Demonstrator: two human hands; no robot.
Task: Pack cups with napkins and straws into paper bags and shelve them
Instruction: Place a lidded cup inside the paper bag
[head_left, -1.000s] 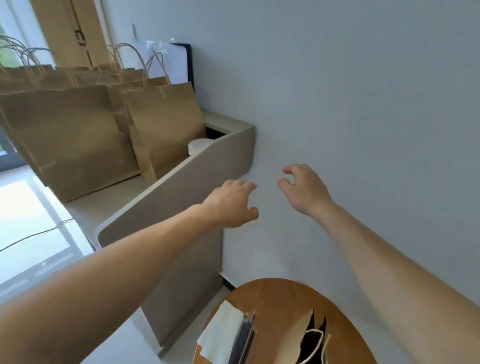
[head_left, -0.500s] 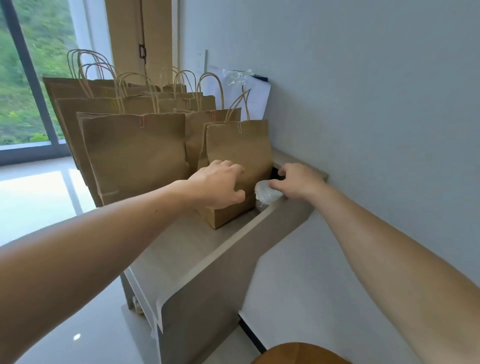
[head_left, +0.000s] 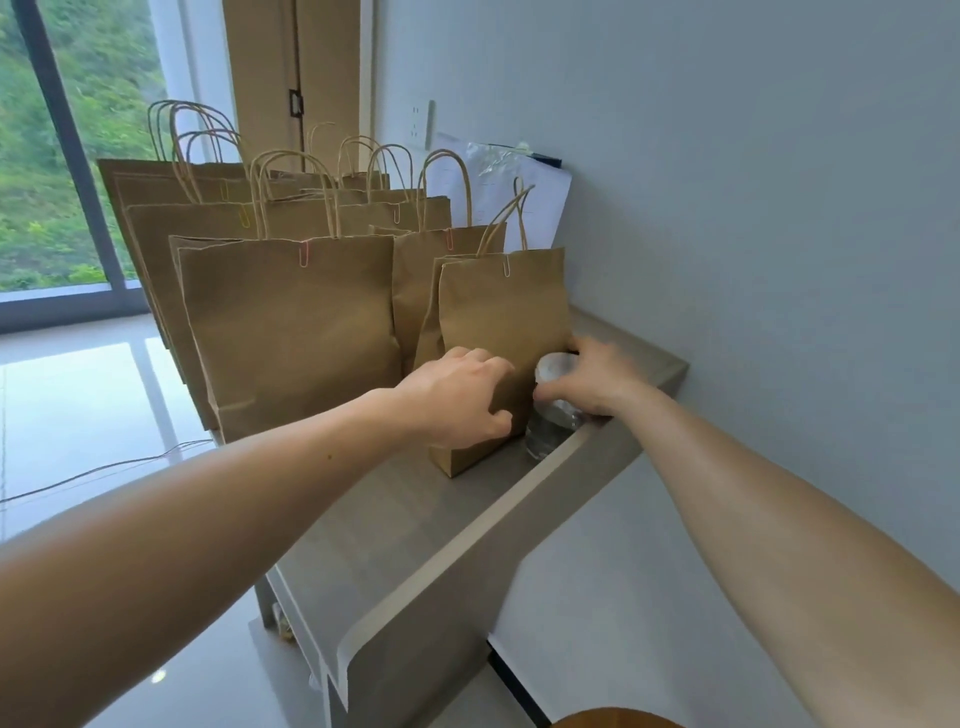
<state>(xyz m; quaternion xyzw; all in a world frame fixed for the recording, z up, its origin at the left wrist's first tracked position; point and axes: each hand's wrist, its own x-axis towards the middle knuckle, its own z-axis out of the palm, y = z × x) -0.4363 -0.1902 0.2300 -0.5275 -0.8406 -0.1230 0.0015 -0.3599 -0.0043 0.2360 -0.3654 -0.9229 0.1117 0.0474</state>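
Note:
A clear plastic cup (head_left: 551, 439) with a white lid stands on the grey shelf (head_left: 415, 525), wedged between the shelf's raised front rim and a small brown paper bag (head_left: 501, 312). My right hand (head_left: 592, 379) grips the cup around its top. My left hand (head_left: 457, 397) is at the lower front of the small bag, fingers loosely curled against the paper and holding nothing. The bag stands upright, its top closed with a paper clip.
Several larger clipped paper bags (head_left: 291, 322) with twine handles fill the shelf to the left and behind. White papers (head_left: 519, 187) lean on the wall. A round wooden table's edge (head_left: 613, 719) shows at the bottom. A cable (head_left: 104, 470) lies on the glossy floor.
Both hands rose from in front of the shelf up to its top. My right hand closed on the cup and my left hand reached the small bag. The view moved closer.

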